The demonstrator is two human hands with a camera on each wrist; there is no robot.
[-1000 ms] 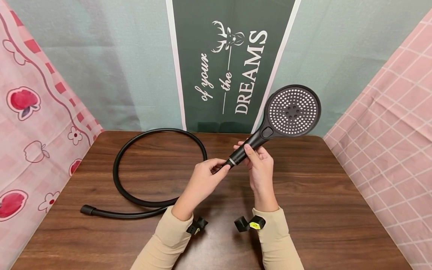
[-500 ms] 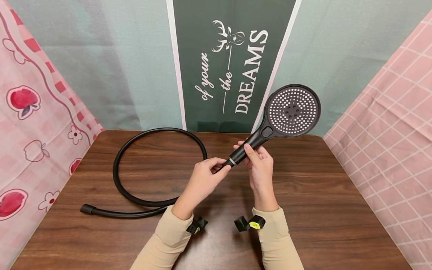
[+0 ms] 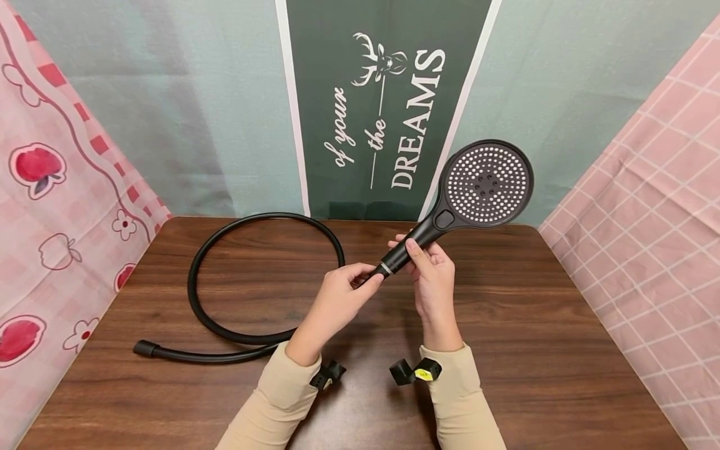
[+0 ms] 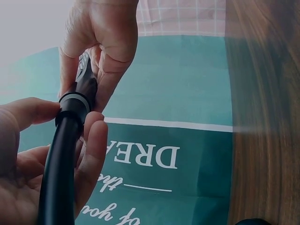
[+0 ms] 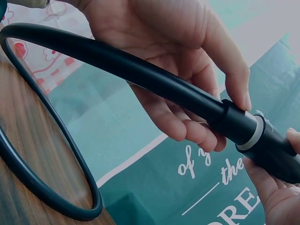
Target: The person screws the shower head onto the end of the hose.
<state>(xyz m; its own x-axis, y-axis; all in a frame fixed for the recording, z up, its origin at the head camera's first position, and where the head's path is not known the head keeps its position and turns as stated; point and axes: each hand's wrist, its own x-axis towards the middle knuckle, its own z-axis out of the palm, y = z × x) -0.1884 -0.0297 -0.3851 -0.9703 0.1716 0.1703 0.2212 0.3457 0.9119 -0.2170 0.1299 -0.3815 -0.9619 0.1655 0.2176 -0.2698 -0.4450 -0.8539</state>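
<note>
A black handheld shower head [image 3: 488, 182] is held tilted above the table, its round nozzle face up and to the right. My right hand [image 3: 435, 294] grips its handle, thumb on the near side. At the handle's lower end, my left hand [image 3: 337, 300] pinches the collar [image 5: 233, 123] of a black shower hose [image 3: 192, 281] between thumb and fingers. Collar and handle sit in line, with a pale ring [image 5: 254, 133] showing between them in the right wrist view. Behind the left hand the hose loops over the table. Its other end fitting [image 3: 146, 349] lies at the left.
The brown wooden table [image 3: 540, 375] ends at a green hanging cloth [image 3: 236, 112] with white lettering on its dark panel. Pink patterned cloths hang at the left [image 3: 73, 250] and right [image 3: 647, 219]. Small black devices [image 3: 416, 372] are strapped at both wrists.
</note>
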